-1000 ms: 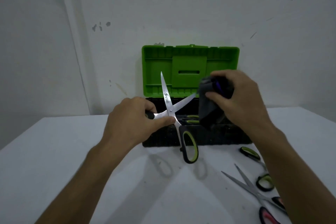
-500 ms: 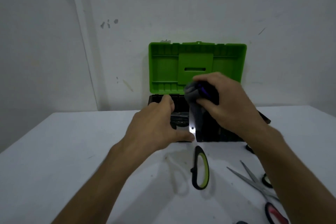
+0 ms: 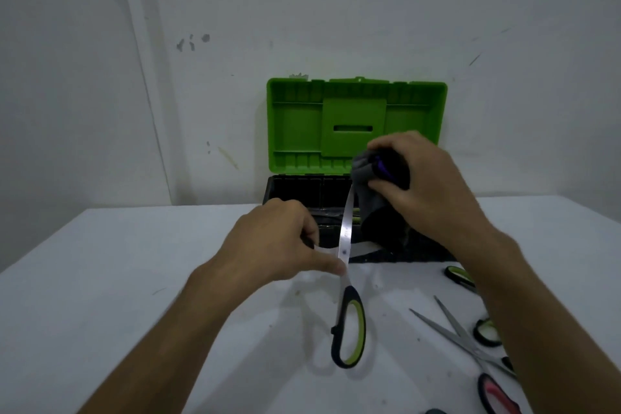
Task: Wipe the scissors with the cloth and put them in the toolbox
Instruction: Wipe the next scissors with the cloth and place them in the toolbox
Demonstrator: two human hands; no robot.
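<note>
On the left side of the white table (image 3: 117,279), the person's left hand (image 3: 272,245) comes in from below with its fingers curled. It grips the green-and-black scissors (image 3: 346,279) near the screw where the two blades cross, with the thumb lying along the metal. One handle is hidden inside this hand. The other handle hangs down over the table, black outside and green inside. One shiny blade points up and away, toward the toolbox. Behind the hands sits the toolbox (image 3: 295,191), black at the bottom, with its green lid (image 3: 295,124) standing open against the white wall (image 3: 336,10). More things lie inside the box, but it is too dark to tell what they are. Just to the right of the blade, the right hand (image 3: 420,185) squeezes a bunched-up gray cloth (image 3: 366,175) with a bit of purple in it. Its fingers and thumb are curled round the cloth, which touches the top end of the blade. Farther right, near the right arm, more pairs of scissors lie on the table. A green-handled pair (image 3: 484,333) is open with its blades spread, another green handle (image 3: 458,276) peeks out by the arm, and a red-handled pair (image 3: 497,397) lies at the bottom edge.
</note>
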